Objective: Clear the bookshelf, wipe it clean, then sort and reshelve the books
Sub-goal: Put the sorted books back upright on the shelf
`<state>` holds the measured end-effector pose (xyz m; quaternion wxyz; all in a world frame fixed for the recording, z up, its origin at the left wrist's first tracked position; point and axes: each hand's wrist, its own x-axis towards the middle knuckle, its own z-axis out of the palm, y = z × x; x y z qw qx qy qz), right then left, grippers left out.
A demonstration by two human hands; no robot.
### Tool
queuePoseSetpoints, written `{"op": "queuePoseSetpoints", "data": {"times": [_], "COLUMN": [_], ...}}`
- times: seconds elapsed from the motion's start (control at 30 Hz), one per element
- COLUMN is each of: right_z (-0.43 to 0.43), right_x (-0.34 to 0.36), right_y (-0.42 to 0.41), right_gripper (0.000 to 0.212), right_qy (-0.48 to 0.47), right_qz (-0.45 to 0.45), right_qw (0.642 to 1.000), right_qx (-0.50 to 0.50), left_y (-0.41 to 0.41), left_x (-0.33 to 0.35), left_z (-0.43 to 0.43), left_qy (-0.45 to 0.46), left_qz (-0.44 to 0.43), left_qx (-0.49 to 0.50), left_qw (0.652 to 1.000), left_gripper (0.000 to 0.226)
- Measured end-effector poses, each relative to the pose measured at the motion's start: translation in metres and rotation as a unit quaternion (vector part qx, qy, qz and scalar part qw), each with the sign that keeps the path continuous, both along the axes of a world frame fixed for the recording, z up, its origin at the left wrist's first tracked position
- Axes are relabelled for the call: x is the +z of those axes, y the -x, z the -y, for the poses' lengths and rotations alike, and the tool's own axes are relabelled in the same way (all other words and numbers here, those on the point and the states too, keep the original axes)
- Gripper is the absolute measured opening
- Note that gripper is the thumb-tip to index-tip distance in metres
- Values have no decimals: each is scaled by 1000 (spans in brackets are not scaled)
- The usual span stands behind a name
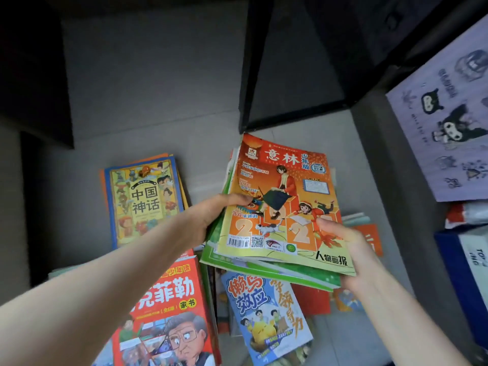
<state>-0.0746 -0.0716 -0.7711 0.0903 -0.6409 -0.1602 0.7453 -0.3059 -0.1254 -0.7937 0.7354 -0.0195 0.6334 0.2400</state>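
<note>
We see both hands on a stack of magazines, orange-red cover on top, in the middle of the floor among other piles; whether it is lifted or rests on the books beneath we cannot tell; the left hand grips the stack's left long edge about midway, thumb curled onto the cover and fingers hidden below; the right hand pinches the near right corner, thumb on top, fingers underneath; so both are closed round the bundle and neither is free; the stack's long axis runs near to far, leaning slightly, and its far short edge points at the dark frame of the bookshelf, which stands just beyond; on that relation we judge the coming move to turn, since the stack goes either forward along its own length to the shelf or down onto a pile; the piles lie to the left and nearer: a yellow book with a blue border far left, a red book near left beside the left forearm, a blue book partly under the stack's near edge; the left hand is nearer the yellow and red ones, the right nearer the loose covers on the right; the lower magazines are fanned out of line at the near edge, and we think they could slip unless squared first; at the right lie a lilac sheet with cartoon figures and a blue box.
</note>
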Motion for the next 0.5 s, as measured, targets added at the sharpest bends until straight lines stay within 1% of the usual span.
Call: {"op": "queuePoseSetpoints", "data": {"times": [0.1, 0.13, 0.2, 0.27, 0.3, 0.33, 0.4, 0.43, 0.5], "right_z": [17, 19, 31, 43, 48, 55, 67, 72, 82], "right_x": [73, 87, 144, 201, 221, 260, 320, 357, 414], "right_y": [-11, -12, -20, -25, -26, -30, -32, -33, -33], "right_gripper": [37, 40, 36, 37, 36, 31, 18, 18, 18], "right_qy": [-11, -14, -22, -42, -52, -73, -114, -140, -184], "right_qz": [-15, -22, -24, -26, -27, -34, -60, -60, -61], "right_qw": [999, 999, 998, 995, 994, 993, 987, 983, 976], "right_qx": [-38, -42, -63, -85, -88, -91, -99, -101, -99], "left_y": [-5, -5, -10, -12, -12, -12, -11, -11, -9], "left_x": [79, 96, 153, 214, 233, 271, 333, 371, 435], "left_z": [-1, -2, 0, 2, 3, 3, 4, 3, 5], "left_qy": [-9, -19, -27, -47, -59, -77, -111, -137, -191], "left_qz": [-11, -12, -17, -26, -27, -36, -44, -56, -80], "left_qx": [-38, -42, -76, -114, -119, -144, -170, -189, -215], "left_qw": [999, 999, 997, 992, 991, 986, 978, 971, 955], "left_gripper": [26, 26, 27, 31, 36, 40, 40, 39, 45]}}
